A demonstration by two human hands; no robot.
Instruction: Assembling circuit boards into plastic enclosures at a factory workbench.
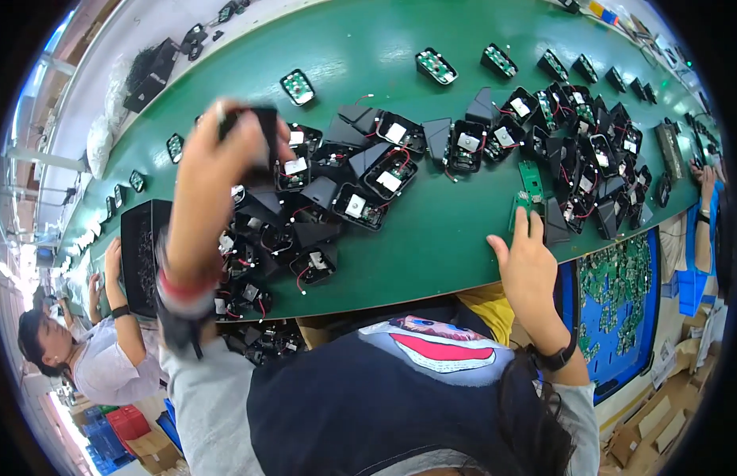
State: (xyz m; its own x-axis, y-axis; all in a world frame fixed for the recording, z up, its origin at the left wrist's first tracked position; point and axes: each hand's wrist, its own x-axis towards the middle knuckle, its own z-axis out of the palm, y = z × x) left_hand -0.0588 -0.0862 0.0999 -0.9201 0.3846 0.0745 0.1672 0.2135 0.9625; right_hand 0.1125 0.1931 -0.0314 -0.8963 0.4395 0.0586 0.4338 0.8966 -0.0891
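Note:
My left hand point(225, 147) is raised over the left part of the bench, slightly blurred. Its fingers are closed round a black plastic housing point(263, 135), whose inside I cannot see. Below and beside it lies a pile of black housings point(356, 208) with white blocks and red wires inside. My right hand point(528, 266) is at the near edge, thumb spread and fingers stretched forward. Its fingertips touch a small green circuit board point(520, 208). Just beyond lies another green board point(531, 181). A second heap of black housings point(602, 163) stands to the right of that hand.
Housings with green boards, such as one point(297, 87), line the far side of the green bench point(368, 55). A black bin point(138, 250) stands at the left near a co-worker point(107, 349). A blue tray point(590, 369) of circuit boards sits below the bench edge. Another person's hand point(705, 178) shows far right.

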